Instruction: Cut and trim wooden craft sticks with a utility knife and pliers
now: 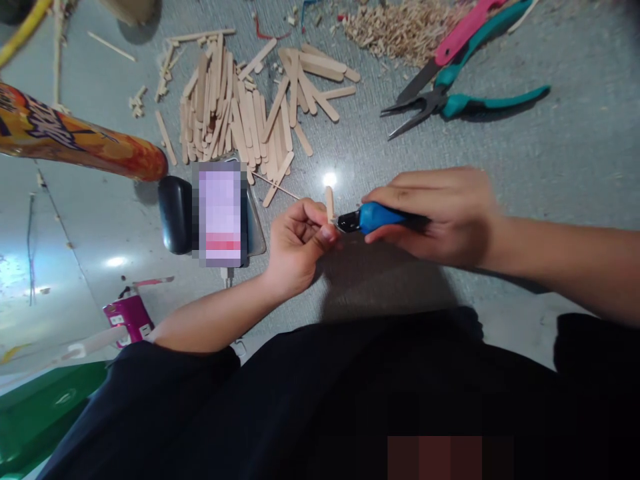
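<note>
Between the thumb and fingers of my left hand a wooden craft stick is pinched, its rounded end pointing away from me. My right hand is wrapped round blue-handled cutting pliers. Their dark jaws meet the stick right beside my left fingertips; whether the blades have closed on the wood I cannot make out. Beyond my left hand lies a loose pile of craft sticks, some crossing one another.
Teal-handled long-nose pliers lie across a pink-handled knife, near wood chips. A phone, a dark case and an orange snack can stand left. A magenta power strip sits lower left.
</note>
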The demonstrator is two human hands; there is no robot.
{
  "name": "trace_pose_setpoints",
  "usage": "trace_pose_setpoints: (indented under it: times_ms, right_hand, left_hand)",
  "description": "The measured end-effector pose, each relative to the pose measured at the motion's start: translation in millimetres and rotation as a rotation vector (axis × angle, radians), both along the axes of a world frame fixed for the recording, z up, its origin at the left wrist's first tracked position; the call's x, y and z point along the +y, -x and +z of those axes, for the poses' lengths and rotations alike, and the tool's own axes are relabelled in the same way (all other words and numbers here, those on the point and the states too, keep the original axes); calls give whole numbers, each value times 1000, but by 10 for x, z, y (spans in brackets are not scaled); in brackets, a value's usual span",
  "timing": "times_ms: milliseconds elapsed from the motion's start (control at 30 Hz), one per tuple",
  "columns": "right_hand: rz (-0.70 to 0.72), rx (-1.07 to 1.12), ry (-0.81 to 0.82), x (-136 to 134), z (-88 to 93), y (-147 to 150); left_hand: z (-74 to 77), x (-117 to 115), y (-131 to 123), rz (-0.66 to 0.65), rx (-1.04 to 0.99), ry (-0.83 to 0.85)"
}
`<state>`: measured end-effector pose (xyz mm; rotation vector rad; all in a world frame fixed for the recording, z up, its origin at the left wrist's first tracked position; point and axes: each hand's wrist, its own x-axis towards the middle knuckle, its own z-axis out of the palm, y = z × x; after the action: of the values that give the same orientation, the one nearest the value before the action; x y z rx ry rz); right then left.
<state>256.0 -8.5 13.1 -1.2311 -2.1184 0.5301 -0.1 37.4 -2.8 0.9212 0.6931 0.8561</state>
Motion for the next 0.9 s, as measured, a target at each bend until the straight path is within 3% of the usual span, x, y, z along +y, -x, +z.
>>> trace_pose_setpoints:
  times_ms: [233, 467, 733, 900]
  right_hand:
    - [-89, -158, -119, 3, -22, -58]
    - [-36, -87, -35, 6, 15, -62]
    - [-35, -61, -32, 38, 23, -65]
    - [38, 16, -72, 71, 4, -93]
  left_hand:
    - [15, 7, -3, -27, 45, 50]
    - [-43, 1, -7, -2, 6, 62]
    - [-40, 9, -7, 19, 24, 80]
    - [-57, 18, -11, 29, 8, 75]
